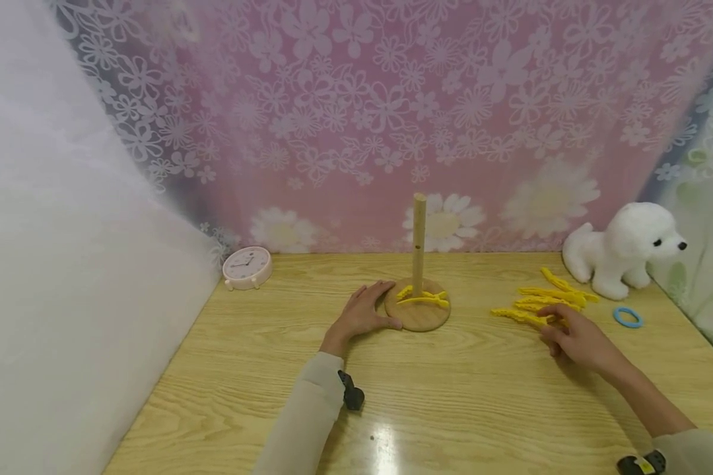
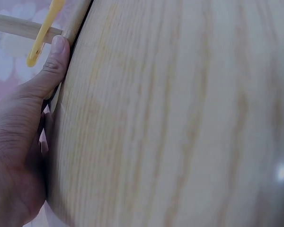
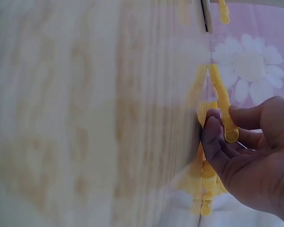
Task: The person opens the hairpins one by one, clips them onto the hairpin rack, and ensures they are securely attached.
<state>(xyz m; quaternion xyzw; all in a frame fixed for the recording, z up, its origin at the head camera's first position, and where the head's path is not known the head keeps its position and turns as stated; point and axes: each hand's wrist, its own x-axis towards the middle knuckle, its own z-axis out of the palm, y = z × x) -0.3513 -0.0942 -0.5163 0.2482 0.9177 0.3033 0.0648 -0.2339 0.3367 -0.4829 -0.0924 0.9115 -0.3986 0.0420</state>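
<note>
My left hand (image 1: 365, 311) holds the left edge of a round wooden base (image 1: 422, 322), fingers at the back and thumb at the front. An upright wooden rod (image 1: 418, 244) rises from this base, and long yellow plastic pieces (image 1: 424, 301) lie on it at the rod's foot. In the left wrist view the thumb (image 2: 59, 52) lies against the rim. On the right, my right hand (image 1: 576, 338) pinches the end of a bumpy yellow piece (image 3: 220, 92) between thumb and fingers. Several more yellow pieces (image 1: 555, 291) lie just beyond that hand.
A blue ring (image 1: 628, 317) lies right of the yellow pieces, in front of a white plush dog (image 1: 624, 247). A pink clock (image 1: 247, 267) is at the table's back left. Behind the wooden table (image 1: 451, 409) hangs a pink flowered cloth (image 1: 356, 132).
</note>
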